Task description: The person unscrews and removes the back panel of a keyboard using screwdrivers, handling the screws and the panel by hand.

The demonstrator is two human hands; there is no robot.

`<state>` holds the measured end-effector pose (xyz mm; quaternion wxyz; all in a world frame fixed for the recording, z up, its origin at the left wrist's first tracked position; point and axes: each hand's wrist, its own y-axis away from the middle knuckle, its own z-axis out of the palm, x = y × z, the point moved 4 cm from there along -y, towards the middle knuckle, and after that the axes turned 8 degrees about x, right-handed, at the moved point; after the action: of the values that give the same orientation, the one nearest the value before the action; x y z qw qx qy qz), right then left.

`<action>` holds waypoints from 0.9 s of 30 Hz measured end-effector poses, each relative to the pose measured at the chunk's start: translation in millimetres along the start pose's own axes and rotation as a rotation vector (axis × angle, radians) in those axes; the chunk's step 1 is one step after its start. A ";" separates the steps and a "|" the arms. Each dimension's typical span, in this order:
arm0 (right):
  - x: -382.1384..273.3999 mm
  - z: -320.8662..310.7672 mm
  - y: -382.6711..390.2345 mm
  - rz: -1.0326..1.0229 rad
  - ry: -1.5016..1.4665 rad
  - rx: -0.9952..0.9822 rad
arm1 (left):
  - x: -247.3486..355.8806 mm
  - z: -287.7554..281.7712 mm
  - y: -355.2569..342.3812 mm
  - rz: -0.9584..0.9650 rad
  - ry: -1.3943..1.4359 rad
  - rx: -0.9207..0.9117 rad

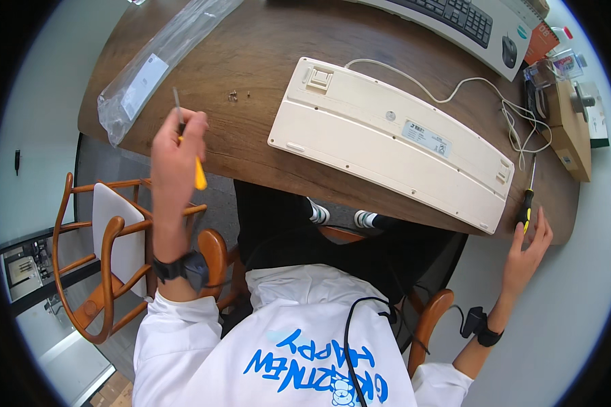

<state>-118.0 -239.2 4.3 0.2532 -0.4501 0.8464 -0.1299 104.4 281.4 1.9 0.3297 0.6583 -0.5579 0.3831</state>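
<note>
On the left of the tabletop [241,139] lay a clear plastic bag [170,47], and near it the person's left hand [175,152] gripped a yellow-handled screwdriver [200,175]. A few small screws [233,96] lay between that hand and a white keyboard [380,146], which rested underside up, its cable [455,95] looping rightward. Farther right, the right hand [525,254] was open, fingers loosely spread at the handle of a black-and-yellow screwdriver [528,202].
</note>
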 end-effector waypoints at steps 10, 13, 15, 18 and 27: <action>54.1 37.5 13.9 0.045 0.151 -0.020 | -43.3 -0.1 -73.7 0.072 -0.676 0.171; 69.5 37.0 9.8 0.168 0.085 -0.051 | -49.6 6.4 -78.7 0.090 -0.706 0.191; 74.4 23.0 8.8 0.114 0.050 0.085 | -54.8 10.6 -81.4 0.113 -0.681 0.198; 80.3 -7.1 2.4 0.058 0.053 0.158 | -63.4 12.2 -82.4 0.110 -0.662 0.249; 86.2 -72.6 -2.8 0.256 -0.343 0.549 | -72.0 11.4 -77.1 0.215 -0.766 0.448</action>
<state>-195.9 -312.7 39.5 0.5174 -0.2705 0.7748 -0.2423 176.0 318.6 -67.0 -0.0924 0.7461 -0.6080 0.2553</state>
